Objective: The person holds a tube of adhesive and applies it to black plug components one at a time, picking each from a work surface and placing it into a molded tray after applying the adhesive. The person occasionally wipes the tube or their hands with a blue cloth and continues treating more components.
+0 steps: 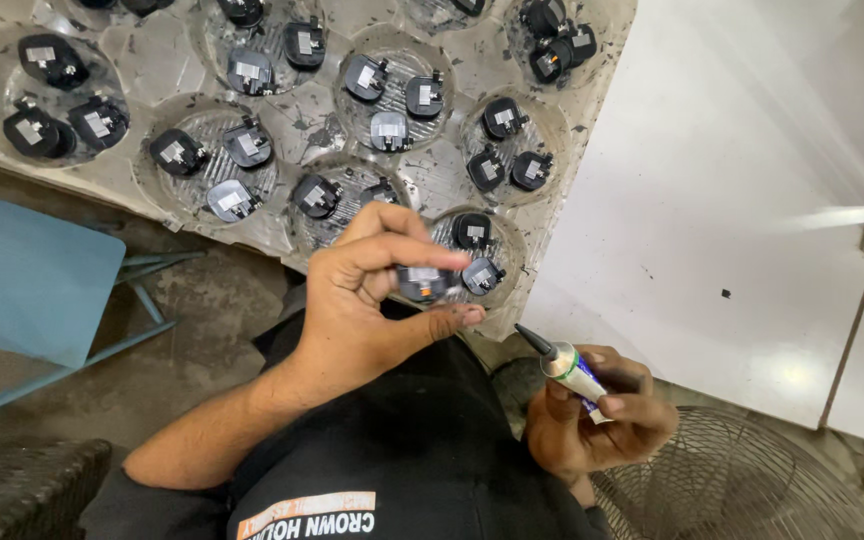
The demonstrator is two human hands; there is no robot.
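My left hand [367,300] pinches a small black part [424,283] with a pale label between thumb and fingers, just over the near edge of a grey moulded tray [297,125]. Several similar black parts [222,160] lie grouped in the tray's round pockets. My right hand [597,415] sits lower right, wrapped round a small glue tube [570,368] with a dark pointed nozzle aimed up and left toward the held part. The nozzle tip stays a short way from the part.
A white tabletop [742,190] runs along the right. A blue chair [22,275] stands left on the concrete floor. A wire fan guard [732,490] lies bottom right. My black shirt [402,460] fills the bottom centre.
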